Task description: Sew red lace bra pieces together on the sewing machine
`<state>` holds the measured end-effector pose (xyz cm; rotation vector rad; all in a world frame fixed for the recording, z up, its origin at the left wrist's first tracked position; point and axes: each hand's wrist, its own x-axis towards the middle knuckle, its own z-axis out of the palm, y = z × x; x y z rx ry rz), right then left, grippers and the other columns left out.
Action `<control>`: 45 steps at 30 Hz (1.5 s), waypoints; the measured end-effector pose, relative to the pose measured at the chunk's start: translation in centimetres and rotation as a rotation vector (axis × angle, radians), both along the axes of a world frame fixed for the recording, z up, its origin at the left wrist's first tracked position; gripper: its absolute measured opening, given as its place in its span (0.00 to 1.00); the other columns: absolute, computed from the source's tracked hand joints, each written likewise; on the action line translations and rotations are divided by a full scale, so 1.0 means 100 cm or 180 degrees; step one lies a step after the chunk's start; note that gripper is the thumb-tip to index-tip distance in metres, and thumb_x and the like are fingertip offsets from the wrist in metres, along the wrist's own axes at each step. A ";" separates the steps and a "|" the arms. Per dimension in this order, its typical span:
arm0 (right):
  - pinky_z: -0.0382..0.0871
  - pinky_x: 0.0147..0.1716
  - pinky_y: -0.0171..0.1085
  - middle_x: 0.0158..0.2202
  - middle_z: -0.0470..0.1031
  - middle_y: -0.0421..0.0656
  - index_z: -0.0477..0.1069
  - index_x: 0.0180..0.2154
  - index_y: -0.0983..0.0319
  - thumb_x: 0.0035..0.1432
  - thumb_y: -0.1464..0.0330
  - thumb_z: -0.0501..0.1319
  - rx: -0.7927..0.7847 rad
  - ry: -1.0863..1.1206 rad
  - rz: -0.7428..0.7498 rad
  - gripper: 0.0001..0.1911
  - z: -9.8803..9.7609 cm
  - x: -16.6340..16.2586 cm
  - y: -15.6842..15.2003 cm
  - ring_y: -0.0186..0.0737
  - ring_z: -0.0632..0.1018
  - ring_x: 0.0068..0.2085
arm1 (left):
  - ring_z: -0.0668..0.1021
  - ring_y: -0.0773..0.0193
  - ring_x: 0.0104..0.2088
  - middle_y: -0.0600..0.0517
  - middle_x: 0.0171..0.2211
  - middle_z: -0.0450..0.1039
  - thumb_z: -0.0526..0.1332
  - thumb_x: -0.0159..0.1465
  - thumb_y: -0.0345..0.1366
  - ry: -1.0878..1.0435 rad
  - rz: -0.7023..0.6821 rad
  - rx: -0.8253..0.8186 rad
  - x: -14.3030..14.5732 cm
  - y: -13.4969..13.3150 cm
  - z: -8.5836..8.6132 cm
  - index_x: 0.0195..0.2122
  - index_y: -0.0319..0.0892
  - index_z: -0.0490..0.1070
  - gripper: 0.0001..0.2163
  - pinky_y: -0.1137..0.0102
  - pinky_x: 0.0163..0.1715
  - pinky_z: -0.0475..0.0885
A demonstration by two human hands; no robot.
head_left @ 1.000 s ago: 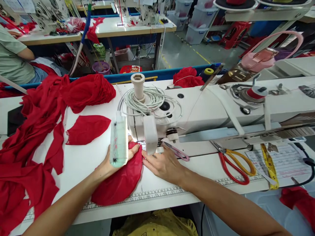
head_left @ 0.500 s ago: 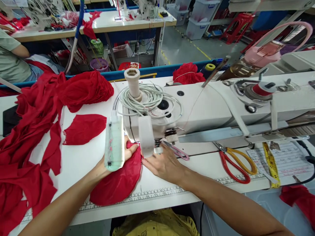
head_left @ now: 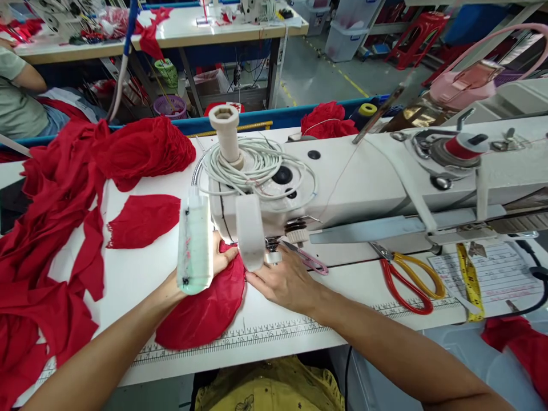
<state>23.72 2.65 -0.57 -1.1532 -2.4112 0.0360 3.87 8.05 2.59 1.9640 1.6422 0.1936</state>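
Note:
A rounded red fabric piece (head_left: 205, 311) lies on the white table under the head of a white sewing machine (head_left: 342, 182). My left hand (head_left: 220, 260) lies flat on the fabric's upper edge, fingers stretched towards the needle; a pale lamp tube (head_left: 195, 242) hides part of it. My right hand (head_left: 285, 279) rests with fingers flat on the table at the fabric's right edge, just below the presser foot. Small pink thread snips (head_left: 310, 261) lie right behind this hand.
A pile of red fabric (head_left: 51, 228) covers the table's left side, with one cut piece (head_left: 143, 220) lying apart. Red-and-yellow scissors (head_left: 406, 279), a yellow tape measure (head_left: 471, 282) and a paper sheet (head_left: 496, 274) lie to the right. Another person (head_left: 19, 91) sits at back left.
Both hands stay on the red piece at the needle. The view has shifted slightly, and the fabric has edged a little further under the machine head.

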 end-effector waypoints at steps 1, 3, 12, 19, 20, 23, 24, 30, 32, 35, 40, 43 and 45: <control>0.59 0.34 0.41 0.27 0.68 0.44 0.73 0.27 0.59 0.69 0.66 0.53 0.0042 0.0040 -0.0029 0.18 -0.001 0.001 0.001 0.43 0.68 0.36 | 0.72 0.61 0.26 0.52 0.23 0.70 0.60 0.60 0.45 -0.0026 -0.0032 -0.0024 0.000 0.000 0.001 0.22 0.43 0.64 0.14 0.67 0.28 0.64; 0.59 0.33 0.41 0.25 0.66 0.44 0.70 0.22 0.59 0.68 0.70 0.53 0.0126 0.0120 -0.0091 0.21 -0.002 0.002 0.005 0.42 0.67 0.33 | 0.72 0.61 0.25 0.52 0.23 0.69 0.60 0.60 0.45 -0.0020 -0.0052 -0.0077 0.001 0.000 0.001 0.22 0.43 0.64 0.14 0.67 0.27 0.64; 0.63 0.35 0.42 0.25 0.71 0.45 0.81 0.39 0.61 0.69 0.60 0.57 0.0318 0.0189 -0.0319 0.16 -0.002 -0.004 0.005 0.46 0.71 0.37 | 0.72 0.63 0.26 0.53 0.22 0.69 0.60 0.63 0.43 -0.0161 -0.0143 0.0419 -0.004 -0.007 -0.010 0.25 0.42 0.68 0.13 0.69 0.27 0.66; 0.64 0.35 0.43 0.28 0.75 0.47 0.77 0.51 0.64 0.66 0.59 0.60 0.0453 -0.0079 -0.0305 0.19 -0.002 -0.006 0.002 0.49 0.72 0.39 | 0.75 0.48 0.52 0.43 0.48 0.78 0.51 0.70 0.28 0.0396 -0.1116 0.2112 -0.009 -0.051 -0.011 0.51 0.39 0.72 0.13 0.51 0.51 0.67; 0.65 0.36 0.43 0.28 0.76 0.47 0.77 0.52 0.65 0.66 0.59 0.60 0.0437 -0.0114 -0.0308 0.20 -0.002 -0.006 0.002 0.49 0.73 0.39 | 0.75 0.47 0.54 0.42 0.50 0.78 0.50 0.70 0.25 0.0464 -0.1237 0.2233 -0.010 -0.056 -0.013 0.53 0.39 0.71 0.15 0.49 0.52 0.67; 0.65 0.38 0.44 0.30 0.78 0.47 0.76 0.52 0.65 0.66 0.60 0.59 0.0424 -0.0185 -0.0302 0.20 -0.002 -0.006 0.001 0.48 0.73 0.39 | 0.76 0.45 0.54 0.40 0.51 0.78 0.50 0.70 0.24 0.0621 -0.1314 0.2526 -0.011 -0.065 -0.023 0.56 0.36 0.69 0.16 0.43 0.53 0.66; 0.66 0.38 0.44 0.31 0.78 0.47 0.76 0.52 0.64 0.66 0.60 0.58 0.0426 -0.0194 -0.0299 0.20 -0.002 -0.007 0.001 0.47 0.74 0.38 | 0.76 0.46 0.54 0.40 0.51 0.78 0.50 0.71 0.24 0.0644 -0.1326 0.2569 -0.012 -0.066 -0.026 0.56 0.36 0.69 0.16 0.40 0.54 0.65; 0.66 0.40 0.44 0.34 0.78 0.48 0.76 0.52 0.62 0.67 0.59 0.59 0.0418 -0.0164 -0.0320 0.18 -0.003 -0.005 -0.001 0.46 0.74 0.38 | 0.78 0.50 0.50 0.40 0.50 0.78 0.52 0.69 0.23 0.0523 -0.1287 0.2612 -0.012 -0.066 -0.030 0.56 0.36 0.69 0.16 0.34 0.57 0.63; 0.66 0.39 0.44 0.32 0.77 0.48 0.77 0.51 0.62 0.67 0.60 0.59 0.0441 -0.0162 -0.0273 0.17 -0.003 -0.003 -0.001 0.46 0.74 0.38 | 0.78 0.51 0.50 0.41 0.51 0.78 0.53 0.68 0.22 0.0450 -0.1281 0.2546 -0.013 -0.066 -0.030 0.57 0.38 0.69 0.18 0.36 0.57 0.65; 0.65 0.36 0.43 0.33 0.77 0.48 0.78 0.48 0.60 0.68 0.64 0.57 0.0437 -0.0174 -0.0144 0.14 -0.001 0.000 -0.001 0.45 0.74 0.36 | 0.78 0.51 0.49 0.43 0.50 0.78 0.52 0.67 0.22 0.0475 -0.1292 0.2452 -0.015 -0.066 -0.033 0.59 0.40 0.68 0.20 0.36 0.55 0.67; 0.64 0.34 0.43 0.36 0.77 0.49 0.77 0.50 0.61 0.66 0.71 0.56 0.0408 -0.0190 -0.0110 0.15 0.003 -0.002 0.001 0.45 0.72 0.35 | 0.78 0.49 0.49 0.41 0.52 0.77 0.52 0.67 0.22 0.0503 -0.1334 0.2398 -0.019 -0.066 -0.038 0.60 0.38 0.67 0.21 0.33 0.54 0.67; 0.63 0.33 0.42 0.31 0.75 0.47 0.77 0.49 0.62 0.65 0.72 0.56 0.0513 -0.0197 -0.0148 0.15 0.003 -0.002 0.001 0.44 0.71 0.35 | 0.77 0.48 0.50 0.41 0.53 0.77 0.53 0.67 0.24 0.0393 -0.1343 0.2362 -0.021 -0.065 -0.039 0.61 0.41 0.66 0.22 0.33 0.57 0.64; 0.62 0.32 0.41 0.29 0.73 0.46 0.77 0.49 0.63 0.65 0.72 0.56 0.0624 -0.0179 -0.0166 0.15 0.001 -0.001 0.001 0.44 0.71 0.34 | 0.77 0.48 0.51 0.42 0.53 0.77 0.54 0.67 0.24 0.0349 -0.1358 0.2347 -0.021 -0.064 -0.040 0.62 0.42 0.66 0.22 0.33 0.59 0.62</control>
